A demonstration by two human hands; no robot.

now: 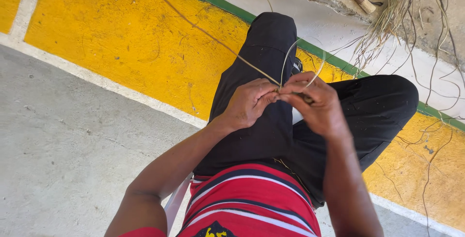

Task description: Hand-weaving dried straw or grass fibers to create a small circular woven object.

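Above lap, left hand (249, 102) and right hand (315, 102) meet fingertip to fingertip, each grip pinching thin straw strand (227, 47).

Light: bright, even daylight, no glare.
Shadows: soft, faint.
Focus: sharp throughout, slight blur at hands.
Edges: mild wide-angle bend.

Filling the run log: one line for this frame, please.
left hand: pinching fibre strand | right hand: pinching same strand beside it | both over lap | loose fibre bundle on floor ahead
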